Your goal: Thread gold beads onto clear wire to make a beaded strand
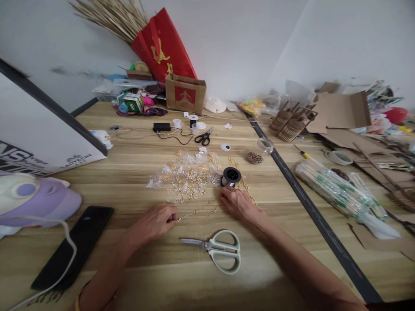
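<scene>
My left hand (162,218) is closed, its thumb and fingers pinching one end of a thin gold chain (196,211) with small beads. The chain runs rightward, close to the table, toward my right hand (238,201). My right fingers are curled down beside a black spool of silvery wire (231,175); what they hold is hidden. Just beyond both hands lies a spread of small clear and gold beads (188,185), partly in little plastic bags (158,179). A longer gold chain (244,183) lies behind the spool. Scissors with pale handles (223,250) rest nearer me.
At left are a dark phone (74,246), a white cable and a purple-white object (48,198). Black scissors (204,137), an open jar of mixed beads (255,157) and a paper bag (185,93) stand farther back. Packaged sticks (337,190) and cardboard (340,108) lie right.
</scene>
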The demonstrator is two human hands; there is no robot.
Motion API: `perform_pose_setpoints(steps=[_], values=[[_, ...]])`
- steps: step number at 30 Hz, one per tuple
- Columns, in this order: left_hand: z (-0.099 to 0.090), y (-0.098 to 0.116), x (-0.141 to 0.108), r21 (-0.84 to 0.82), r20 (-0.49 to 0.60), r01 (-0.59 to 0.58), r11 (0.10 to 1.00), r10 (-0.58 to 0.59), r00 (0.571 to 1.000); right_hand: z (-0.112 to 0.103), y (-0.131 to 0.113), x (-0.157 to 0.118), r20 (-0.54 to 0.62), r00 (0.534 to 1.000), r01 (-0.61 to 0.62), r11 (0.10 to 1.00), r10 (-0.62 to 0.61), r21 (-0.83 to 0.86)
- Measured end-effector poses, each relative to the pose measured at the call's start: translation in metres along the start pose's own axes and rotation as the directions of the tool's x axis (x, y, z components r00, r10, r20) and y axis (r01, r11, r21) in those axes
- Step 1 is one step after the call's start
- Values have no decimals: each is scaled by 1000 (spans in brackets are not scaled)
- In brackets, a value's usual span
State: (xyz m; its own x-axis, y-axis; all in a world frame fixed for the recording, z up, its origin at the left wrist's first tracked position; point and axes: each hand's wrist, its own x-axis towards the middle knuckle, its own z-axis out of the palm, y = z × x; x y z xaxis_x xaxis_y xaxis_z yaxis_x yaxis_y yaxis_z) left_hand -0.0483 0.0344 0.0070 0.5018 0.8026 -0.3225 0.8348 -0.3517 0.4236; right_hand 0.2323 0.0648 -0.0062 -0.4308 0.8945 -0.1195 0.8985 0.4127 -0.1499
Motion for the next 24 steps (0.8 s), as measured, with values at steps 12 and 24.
perform_pose_setpoints(steps=[12,24], values=[[0,-4,-2,17,-20,-9,1000,9,1000,-7,-3,-2,-28,999,28,1000,-29,-9],[1,-11,-3,14,-16,-13,1000,14,1000,-30,-32,-33,226,923,339,936,-311,-95]])
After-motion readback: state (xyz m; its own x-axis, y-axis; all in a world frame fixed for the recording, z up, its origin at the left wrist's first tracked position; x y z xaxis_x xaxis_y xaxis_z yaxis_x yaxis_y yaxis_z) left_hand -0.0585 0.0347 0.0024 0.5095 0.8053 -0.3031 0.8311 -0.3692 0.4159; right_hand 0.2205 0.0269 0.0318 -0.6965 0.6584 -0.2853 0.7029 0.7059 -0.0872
